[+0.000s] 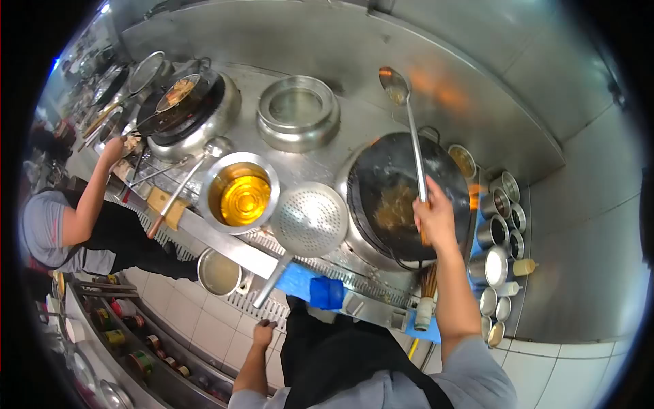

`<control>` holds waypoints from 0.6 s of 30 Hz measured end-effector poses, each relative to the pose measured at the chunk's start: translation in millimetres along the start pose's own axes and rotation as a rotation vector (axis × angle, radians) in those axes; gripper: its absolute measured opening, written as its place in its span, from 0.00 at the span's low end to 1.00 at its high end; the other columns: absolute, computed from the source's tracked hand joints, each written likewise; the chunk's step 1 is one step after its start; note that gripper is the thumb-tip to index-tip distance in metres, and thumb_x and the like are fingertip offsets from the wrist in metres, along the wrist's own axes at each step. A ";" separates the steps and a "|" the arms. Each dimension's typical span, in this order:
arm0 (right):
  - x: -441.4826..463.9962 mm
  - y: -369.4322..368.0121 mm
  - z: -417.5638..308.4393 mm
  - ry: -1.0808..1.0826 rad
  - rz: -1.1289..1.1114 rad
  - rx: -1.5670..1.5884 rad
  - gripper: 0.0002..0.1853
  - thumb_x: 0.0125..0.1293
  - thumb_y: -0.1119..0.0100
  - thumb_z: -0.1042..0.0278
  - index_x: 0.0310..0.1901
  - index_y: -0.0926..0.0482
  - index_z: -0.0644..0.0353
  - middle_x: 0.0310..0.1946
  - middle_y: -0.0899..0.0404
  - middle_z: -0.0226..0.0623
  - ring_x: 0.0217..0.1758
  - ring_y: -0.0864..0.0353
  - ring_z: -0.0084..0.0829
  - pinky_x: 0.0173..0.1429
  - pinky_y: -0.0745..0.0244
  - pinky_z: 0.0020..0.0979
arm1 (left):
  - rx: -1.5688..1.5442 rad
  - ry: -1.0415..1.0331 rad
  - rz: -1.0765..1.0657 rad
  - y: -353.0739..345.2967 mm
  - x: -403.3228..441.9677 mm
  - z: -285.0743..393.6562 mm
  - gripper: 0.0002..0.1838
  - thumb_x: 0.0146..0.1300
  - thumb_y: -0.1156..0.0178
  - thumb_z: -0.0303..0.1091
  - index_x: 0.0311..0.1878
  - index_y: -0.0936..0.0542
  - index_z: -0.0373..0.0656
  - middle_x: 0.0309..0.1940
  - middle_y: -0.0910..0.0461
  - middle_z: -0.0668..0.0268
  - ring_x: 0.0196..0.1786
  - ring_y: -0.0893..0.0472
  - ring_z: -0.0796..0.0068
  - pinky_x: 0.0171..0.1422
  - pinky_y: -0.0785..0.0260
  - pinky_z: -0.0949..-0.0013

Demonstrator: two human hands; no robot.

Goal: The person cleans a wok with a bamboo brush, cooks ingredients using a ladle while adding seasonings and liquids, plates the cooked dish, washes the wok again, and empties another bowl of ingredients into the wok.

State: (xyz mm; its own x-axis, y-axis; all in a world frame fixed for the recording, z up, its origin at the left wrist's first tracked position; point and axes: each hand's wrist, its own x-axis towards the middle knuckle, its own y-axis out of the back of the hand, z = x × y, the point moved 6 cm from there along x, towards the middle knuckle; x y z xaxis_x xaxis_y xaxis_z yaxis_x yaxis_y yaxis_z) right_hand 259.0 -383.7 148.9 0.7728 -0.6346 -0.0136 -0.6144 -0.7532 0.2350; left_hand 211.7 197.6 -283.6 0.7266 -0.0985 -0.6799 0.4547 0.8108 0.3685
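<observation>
My right hand [436, 215] is closed around the wooden handle end of a long steel ladle [414, 136]. The ladle's bowl points away from me, raised over the far side of a black wok [436, 163] on the burner. Brownish food or liquid [397, 208] lies in the wok, partly blurred. My left hand [263, 332] hangs low in front of the counter with curled fingers; whether anything is in them is hidden. Nearest to it is the metal handle of a round perforated strainer [310, 219], which rests on the counter beside a steel pot of yellow oil [245, 198].
Steel seasoning containers [492, 232] and squeeze bottles [524, 266] line the right side. A brush [426, 300] and blue cloth [327, 293] are at the front edge. At left, a co-worker [88, 225] holds a strainer over another wok [180, 102]. A saucepan [219, 273] sits below the oil pot.
</observation>
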 end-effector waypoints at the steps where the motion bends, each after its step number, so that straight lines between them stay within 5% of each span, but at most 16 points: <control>1: 30.5 -19.5 -19.1 0.027 -0.010 0.037 0.37 0.67 0.40 0.81 0.79 0.36 0.63 0.32 0.21 0.33 0.20 0.26 0.21 0.22 0.30 0.28 | -0.052 0.012 0.032 27.7 3.8 -1.9 0.32 0.62 0.30 0.44 0.62 0.18 0.26 0.58 0.15 0.42 0.62 0.16 0.50 0.69 0.27 0.59; 6: 185.0 -109.1 -100.9 0.144 0.039 0.013 0.37 0.62 0.41 0.80 0.76 0.32 0.62 0.25 0.24 0.33 0.19 0.25 0.22 0.22 0.31 0.30 | -0.541 -0.005 0.064 101.3 -18.1 86.3 0.25 0.68 0.32 0.46 0.57 0.16 0.32 0.47 0.11 0.60 0.50 0.14 0.67 0.59 0.24 0.63; 15: 238.0 -193.3 -174.4 0.165 -0.024 -0.151 0.43 0.62 0.42 0.78 0.82 0.40 0.61 0.24 0.24 0.32 0.20 0.25 0.24 0.24 0.30 0.32 | 0.017 -0.399 -0.255 82.8 -47.2 225.2 0.33 0.63 0.25 0.50 0.64 0.19 0.36 0.51 0.12 0.51 0.55 0.13 0.57 0.62 0.23 0.59; 18: 213.8 -200.6 -177.3 0.168 -0.040 -0.246 0.44 0.61 0.42 0.79 0.82 0.42 0.65 0.25 0.22 0.33 0.20 0.25 0.23 0.26 0.28 0.31 | 0.111 -0.369 -0.305 81.9 -34.0 224.5 0.31 0.63 0.27 0.47 0.64 0.19 0.37 0.51 0.12 0.47 0.56 0.13 0.53 0.63 0.24 0.57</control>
State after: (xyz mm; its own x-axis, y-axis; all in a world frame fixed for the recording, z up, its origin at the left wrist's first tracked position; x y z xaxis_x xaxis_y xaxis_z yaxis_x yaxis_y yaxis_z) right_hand 575.7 -337.6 271.2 0.8235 -0.5524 0.1290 -0.5421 -0.6993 0.4659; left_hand 339.9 137.8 -88.0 0.6765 -0.5362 -0.5048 0.7130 0.6485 0.2667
